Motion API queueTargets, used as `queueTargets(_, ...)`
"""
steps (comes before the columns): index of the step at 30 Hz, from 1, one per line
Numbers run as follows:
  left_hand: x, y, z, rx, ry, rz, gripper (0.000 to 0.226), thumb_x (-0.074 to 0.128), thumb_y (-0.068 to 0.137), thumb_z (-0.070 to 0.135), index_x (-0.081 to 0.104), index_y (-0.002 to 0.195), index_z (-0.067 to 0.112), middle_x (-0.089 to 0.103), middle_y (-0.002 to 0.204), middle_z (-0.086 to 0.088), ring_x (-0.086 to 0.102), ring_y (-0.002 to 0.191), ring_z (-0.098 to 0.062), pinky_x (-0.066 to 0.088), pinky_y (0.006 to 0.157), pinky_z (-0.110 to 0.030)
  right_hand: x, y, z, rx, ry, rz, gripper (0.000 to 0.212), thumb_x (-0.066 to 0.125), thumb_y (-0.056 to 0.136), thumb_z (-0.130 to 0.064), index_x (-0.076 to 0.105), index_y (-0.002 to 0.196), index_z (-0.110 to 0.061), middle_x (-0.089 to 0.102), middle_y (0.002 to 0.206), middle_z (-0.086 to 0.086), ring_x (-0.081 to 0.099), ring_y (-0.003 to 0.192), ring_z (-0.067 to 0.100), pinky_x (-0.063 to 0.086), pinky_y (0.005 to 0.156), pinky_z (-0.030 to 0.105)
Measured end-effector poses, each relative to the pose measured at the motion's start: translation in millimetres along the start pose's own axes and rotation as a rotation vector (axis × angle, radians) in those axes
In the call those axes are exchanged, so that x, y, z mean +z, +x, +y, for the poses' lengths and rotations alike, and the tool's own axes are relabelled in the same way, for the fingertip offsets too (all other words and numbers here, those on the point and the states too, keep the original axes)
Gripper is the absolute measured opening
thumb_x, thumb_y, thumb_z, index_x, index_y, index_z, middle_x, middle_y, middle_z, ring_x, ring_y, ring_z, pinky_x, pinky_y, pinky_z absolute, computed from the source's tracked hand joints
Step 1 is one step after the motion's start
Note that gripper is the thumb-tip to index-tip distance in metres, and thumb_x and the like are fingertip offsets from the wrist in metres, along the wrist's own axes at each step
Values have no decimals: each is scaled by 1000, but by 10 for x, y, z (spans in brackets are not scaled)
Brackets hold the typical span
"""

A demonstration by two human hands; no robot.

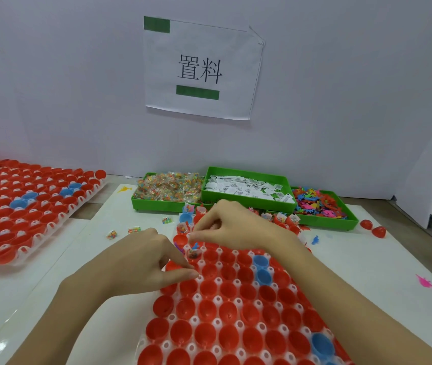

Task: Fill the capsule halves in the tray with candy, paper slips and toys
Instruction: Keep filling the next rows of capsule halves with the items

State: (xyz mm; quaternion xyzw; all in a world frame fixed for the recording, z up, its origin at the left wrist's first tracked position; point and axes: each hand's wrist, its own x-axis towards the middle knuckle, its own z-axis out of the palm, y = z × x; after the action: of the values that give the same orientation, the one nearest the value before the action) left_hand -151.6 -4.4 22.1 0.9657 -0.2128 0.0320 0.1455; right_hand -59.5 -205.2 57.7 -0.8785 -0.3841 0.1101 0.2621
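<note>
- On the wall behind the desk, a taped sheet (201, 67) read "置料".
- At the desk's near edge lay the tray (236, 312) of capsule halves.
- Left hand (141, 262) rested its loosely curled fingers on the tray, holding nothing.
- Right hand (233, 222) pinched something too small to tell.

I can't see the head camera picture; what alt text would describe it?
Two bare hands, left and right, work over a white tray of mostly empty red and blue capsule halves, the far ones already filled. Behind sit green bins of candy, paper slips and toys; a second tray lies left.
</note>
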Motion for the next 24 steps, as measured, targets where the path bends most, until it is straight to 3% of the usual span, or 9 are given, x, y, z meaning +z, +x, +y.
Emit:
queueTargets(2, -14, -2, 13, 22, -96, 36, 47, 43, 84, 81, 76, 102, 53, 52, 47, 16, 50, 50, -9, 35, 53, -14, -80, -129, 115, 16, 90, 116, 19, 69, 96, -41, 83, 92, -29, 61, 56, -17, 45, 47, 3, 34, 51, 13)
queueTargets(4, -26, -1, 26, 40, -143, 69, 48, 45, 86, 78, 79, 97, 46, 47, 44, 10, 44, 45, -14, 34, 51, -16, -158, -292, 243, 30, 168, 186, 24, 63, 100, -40, 83, 93, -29, 72, 69, -17, 56, 54, 0, 42, 54, 11)
queueTargets(7, -22, 13, 13, 29, -108, 144, 50, 44, 92, 72, 78, 84, 37, 44, 46, 5, 41, 46, -17, 33, 48, -22, -226, -567, 448, 68, 315, 287, 29, 58, 102, -40, 81, 92, -28, 78, 85, -7, 66, 68, 5, 51, 61, 17)
queueTargets(11, 33, 48, -31, -48, 8, 292, 48, 38, 96, 66, 61, 64, 37, 44, 44, 5, 49, 51, -12, 36, 48, -26, -179, -830, 661, 111, 555, 433, 31, 58, 100, -40, 82, 91, -23, 78, 85, 4, 65, 69, 10, 49, 58, 17)
queueTargets(15, 141, 117, -101, -198, 106, 463, 32, 45, 98, 57, 69, 87, 39, 55, 51, 13, 53, 50, -7, 39, 51, -22, -116, -917, 722, 139, 665, 517, 33, 59, 96, -43, 82, 88, -21, 77, 83, 9, 65, 69, 15, 48, 55, 19)
queueTargets(19, 286, 196, -219, -347, 71, 649, 9, 65, 97, 28, 72, 104, 26, 61, 78, 16, 53, 64, -6, 43, 58, -28, -104, -926, 683, 120, 695, 515, 32, 59, 99, -37, 82, 86, -20, 76, 80, 10, 64, 66, 14, 48, 53, 18)
queueTargets(24, 419, 446, -422, -508, -56, 706, 24, 63, 98, 10, 70, 121, 8, 64, 122, -9, 54, 116, -28, 45, 96, -41, -77, -925, 644, 113, 726, 538, 32, 59, 101, -30, 81, 82, -15, 74, 74, 11, 63, 62, 15, 45, 51, 18)
